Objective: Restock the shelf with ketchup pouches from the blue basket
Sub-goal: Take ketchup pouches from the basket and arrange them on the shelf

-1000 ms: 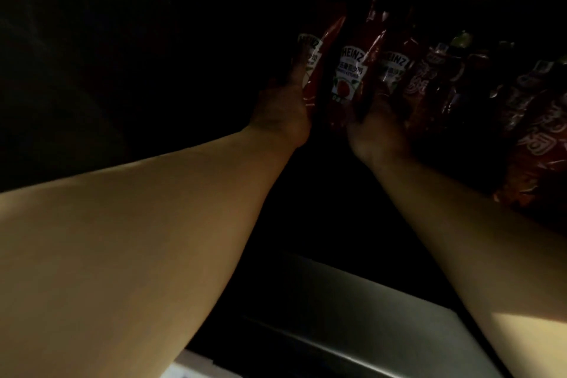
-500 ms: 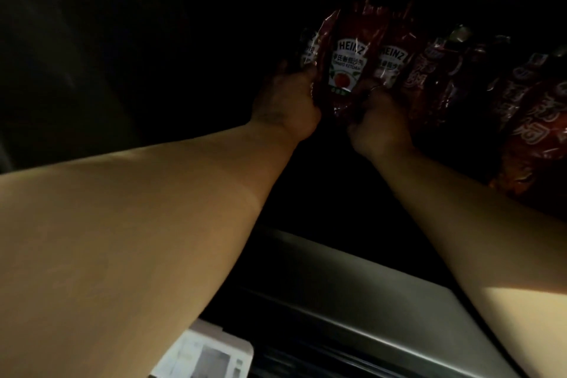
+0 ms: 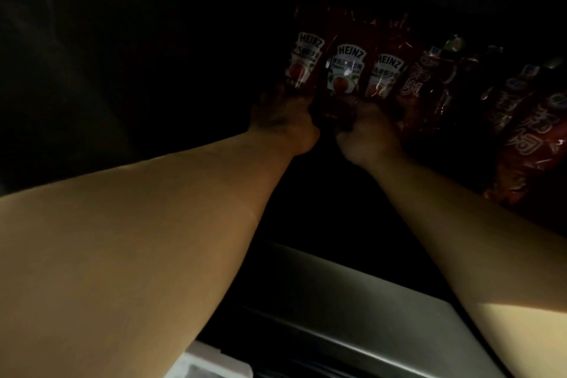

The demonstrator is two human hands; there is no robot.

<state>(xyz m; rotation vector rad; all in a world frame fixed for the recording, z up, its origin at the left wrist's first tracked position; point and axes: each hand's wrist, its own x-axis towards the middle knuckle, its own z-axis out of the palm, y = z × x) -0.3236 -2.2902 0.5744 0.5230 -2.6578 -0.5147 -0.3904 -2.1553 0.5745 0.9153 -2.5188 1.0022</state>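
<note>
While both arms stretch forward, left hand (image 3: 283, 120) and right hand (image 3: 366, 132) grasp the middle ketchup pouch (image 3: 345, 74).

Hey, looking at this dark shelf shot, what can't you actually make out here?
- Head view, blue basket: not in frame.
- Left hand and right hand: fingers lost in shadow at the bases of the Heinz pouches, so the grip is unclear.
- Shelf board under the pouches: too dark to see.
- Red packets at right: cut off by the edge; label unreadable.
</note>
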